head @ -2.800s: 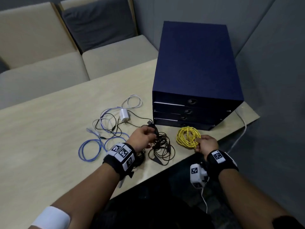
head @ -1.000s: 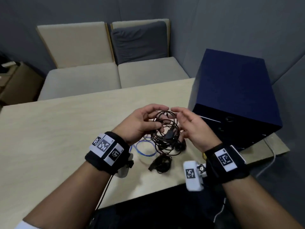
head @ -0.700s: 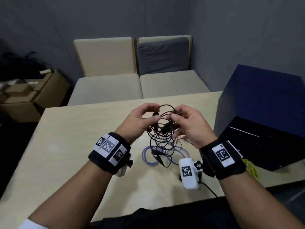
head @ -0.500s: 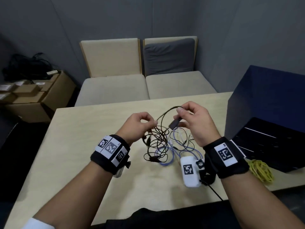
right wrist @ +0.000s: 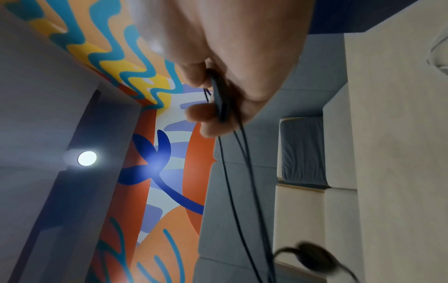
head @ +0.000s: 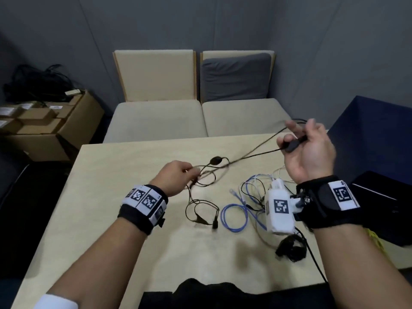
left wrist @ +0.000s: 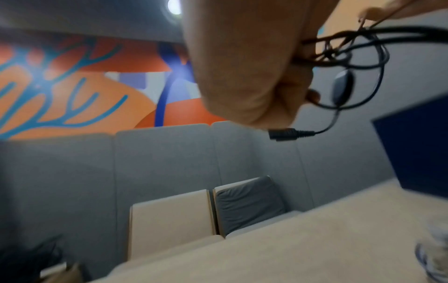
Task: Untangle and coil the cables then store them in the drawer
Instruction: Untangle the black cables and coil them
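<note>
Grey-walled booth, beige sofa (head: pixel 194 117) behind the light wood table (head: pixel 111 230). Over the table your left hand (head: pixel 176 176) pinches the black cable (head: pixel 249 153) tangle; your right hand (head: pixel 308 150), fingers curled, grips its plug end, with the blue cable (head: pixel 234 216) lying below it beside the navy drawer unit (head: pixel 374 139).

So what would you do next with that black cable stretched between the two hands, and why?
Probably work the loops free at the left hand. The right hand has the black cable pulled out fairly straight, but loops remain bunched at the left hand's fingers.

Grey padded walls (head: pixel 223 23); beige bench seats (head: pixel 156 117); cardboard boxes (head: pixel 51 126) left; mural (left wrist: pixel 72 86) above.
</note>
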Available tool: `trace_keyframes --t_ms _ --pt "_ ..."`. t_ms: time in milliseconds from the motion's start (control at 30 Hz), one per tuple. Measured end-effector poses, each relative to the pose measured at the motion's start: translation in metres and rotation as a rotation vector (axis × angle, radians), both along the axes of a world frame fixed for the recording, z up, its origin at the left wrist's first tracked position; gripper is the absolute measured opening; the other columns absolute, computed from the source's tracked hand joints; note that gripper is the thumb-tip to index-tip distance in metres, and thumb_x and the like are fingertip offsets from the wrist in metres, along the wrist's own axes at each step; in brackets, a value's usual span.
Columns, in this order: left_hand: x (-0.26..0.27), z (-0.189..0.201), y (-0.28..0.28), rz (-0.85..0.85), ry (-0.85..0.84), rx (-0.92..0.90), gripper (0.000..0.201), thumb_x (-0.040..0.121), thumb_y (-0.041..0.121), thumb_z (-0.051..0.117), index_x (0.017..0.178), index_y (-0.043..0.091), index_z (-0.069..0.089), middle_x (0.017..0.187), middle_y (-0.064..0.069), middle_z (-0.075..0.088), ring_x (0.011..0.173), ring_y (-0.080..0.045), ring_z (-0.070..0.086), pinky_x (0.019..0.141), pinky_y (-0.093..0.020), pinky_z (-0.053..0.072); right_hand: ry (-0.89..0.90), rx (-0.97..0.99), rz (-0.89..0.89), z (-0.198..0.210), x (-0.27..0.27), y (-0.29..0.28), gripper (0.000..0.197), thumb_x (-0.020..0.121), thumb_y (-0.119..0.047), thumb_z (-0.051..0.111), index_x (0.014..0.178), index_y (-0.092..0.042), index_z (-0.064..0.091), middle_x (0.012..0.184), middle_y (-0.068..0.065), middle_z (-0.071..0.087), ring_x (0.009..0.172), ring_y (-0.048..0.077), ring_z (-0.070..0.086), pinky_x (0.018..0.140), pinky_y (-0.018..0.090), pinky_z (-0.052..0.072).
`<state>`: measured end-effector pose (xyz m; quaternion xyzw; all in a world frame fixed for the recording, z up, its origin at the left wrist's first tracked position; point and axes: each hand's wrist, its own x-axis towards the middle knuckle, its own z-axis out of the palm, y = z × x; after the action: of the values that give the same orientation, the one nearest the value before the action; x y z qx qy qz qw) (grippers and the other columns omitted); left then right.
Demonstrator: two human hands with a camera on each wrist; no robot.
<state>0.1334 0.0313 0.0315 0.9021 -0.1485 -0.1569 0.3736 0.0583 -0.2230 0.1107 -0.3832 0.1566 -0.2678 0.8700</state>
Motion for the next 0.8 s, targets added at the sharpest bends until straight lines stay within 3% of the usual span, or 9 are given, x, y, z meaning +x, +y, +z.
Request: trace_keyframes --t_ms 100,200,300,367,467,567,633,700,800 --pt "0.012 -0.002 0.008 0.209 0.012 -0.268 0.027 0.094 0.038 0.056 0.082 0.017 0.068 0.046 0.013 0.045 0.052 -0.012 0.04 0.048 -0.024 0.031 0.061 -0.116 0.095 -0.004 0.004 0.003 0.026 0.103 -0.026 0.04 0.077 -0.022 0.037 0.113 0.009 0.07 0.049 0.014 0.047 0.047 0.021 0.041" --pt "0.021 -0.001 0.019 0.039 0.229 -0.419 0.025 0.084 0.037 0.069 0.098 0.016 0.068 0.051 0.014 0.05 0.057 -0.013 0.04 0.053 -0.024 0.033 0.093 -0.197 0.337 -0.005 0.011 0.011 0.026 0.1 -0.021 0.041 0.075 -0.023 0.037 0.134 0.011 0.058 0.041 0.008 0.033 0.032 0.014 0.023" --pt "0.019 -0.001 0.021 -0.28 0.366 -0.104 0.045 0.069 0.057 0.07 0.098 0.022 0.071 0.081 0.002 0.064 0.079 -0.011 0.057 0.073 -0.027 0.045 0.07 -0.277 0.588 -0.004 0.016 0.027 0.021 0.092 -0.011 0.045 0.074 -0.019 0.038 0.135 0.014 0.056 0.039 0.008 0.028 0.031 0.011 0.018" --pt "0.017 -0.007 0.013 -0.276 0.254 0.059 0.061 0.07 0.063 0.071 0.12 0.029 0.06 0.115 0.006 0.06 0.109 -0.008 0.054 0.095 -0.028 0.041 0.074 -0.475 0.692 -0.002 0.02 0.04 0.015 0.086 -0.008 0.047 0.075 -0.014 0.04 0.127 0.013 0.062 0.038 0.01 0.028 0.032 0.012 0.019" --pt "0.009 -0.002 -0.011 -0.234 0.051 -0.161 0.101 0.068 0.051 0.08 0.148 0.031 0.022 0.146 0.013 0.03 0.136 0.0 0.026 0.114 -0.023 0.021 0.068 -0.708 0.791 0.001 0.027 0.053 0.006 0.088 -0.015 0.05 0.084 -0.011 0.052 0.108 0.011 0.068 0.037 0.011 0.031 0.034 0.016 0.021" --pt "0.002 0.014 -0.033 -0.288 0.068 -0.368 0.022 0.091 0.025 0.062 0.113 0.02 0.06 0.112 0.004 0.065 0.102 0.004 0.058 0.093 -0.018 0.04 0.053 -0.749 0.828 0.009 0.032 0.051 0.022 0.089 -0.015 0.053 0.11 -0.015 0.061 0.085 0.008 0.064 0.039 0.013 0.04 0.036 0.019 0.032" --pt "0.008 0.027 -0.029 -0.031 0.129 -0.639 0.03 0.101 0.02 0.042 0.078 0.01 0.059 0.07 -0.006 0.064 0.065 -0.009 0.065 0.07 -0.024 0.051 0.061 -0.72 0.738 0.012 0.034 0.044 0.022 0.092 -0.007 0.054 0.111 -0.014 0.062 0.07 0.005 0.056 0.039 0.013 0.039 0.036 0.02 0.034" --pt "0.025 0.025 -0.015 0.266 0.086 -0.792 0.033 0.1 0.02 0.047 0.067 0.013 0.049 0.057 -0.005 0.047 0.049 -0.013 0.054 0.057 -0.03 0.052 0.097 -0.626 0.529 0.011 0.035 0.035 0.018 0.095 0.0 0.048 0.099 -0.012 0.06 0.062 0.004 0.043 0.039 0.009 0.033 0.034 0.017 0.031" --pt "0.038 0.007 0.01 0.386 0.022 -0.53 0.039 0.09 0.024 0.063 0.06 0.015 0.04 0.058 -0.003 0.04 0.055 -0.019 0.043 0.054 -0.032 0.048 0.04 -0.297 0.316 0.011 0.034 0.019 0.018 0.099 -0.006 0.043 0.089 -0.017 0.053 0.066 0.001 0.044 0.043 0.006 0.029 0.033 0.015 0.027"
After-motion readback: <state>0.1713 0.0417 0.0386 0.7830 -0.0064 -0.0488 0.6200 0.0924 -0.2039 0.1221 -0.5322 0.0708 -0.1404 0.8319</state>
